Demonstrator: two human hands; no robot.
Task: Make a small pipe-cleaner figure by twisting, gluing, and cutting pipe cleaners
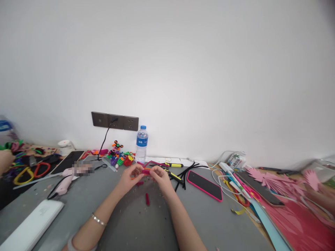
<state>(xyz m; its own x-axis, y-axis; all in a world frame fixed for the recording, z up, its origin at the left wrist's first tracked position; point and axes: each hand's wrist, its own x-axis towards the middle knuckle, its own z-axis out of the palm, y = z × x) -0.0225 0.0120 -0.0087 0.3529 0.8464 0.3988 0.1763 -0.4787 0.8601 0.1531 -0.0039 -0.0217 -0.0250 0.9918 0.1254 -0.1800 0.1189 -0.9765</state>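
My left hand (131,177) and my right hand (161,177) meet above the grey tabletop, fingertips pinched on a small pink and orange strip (146,171). Its material is too small to make out. Just below it lies a short magenta piece (140,183), and nearer to me is another short dark-pink piece (147,199). Beyond my right hand are yellow-and-black handled pliers (176,177). A bundle of black fuzzy stems (187,171) fans out to their right.
A water bottle (141,144) stands by the wall, beside colourful fuzzy figures (123,157). A pink glue gun (64,181) and white case (32,226) lie left. Right are a pink-cased phone (205,185), white cable and pink paper fans (274,181). Other people's hands show at both edges.
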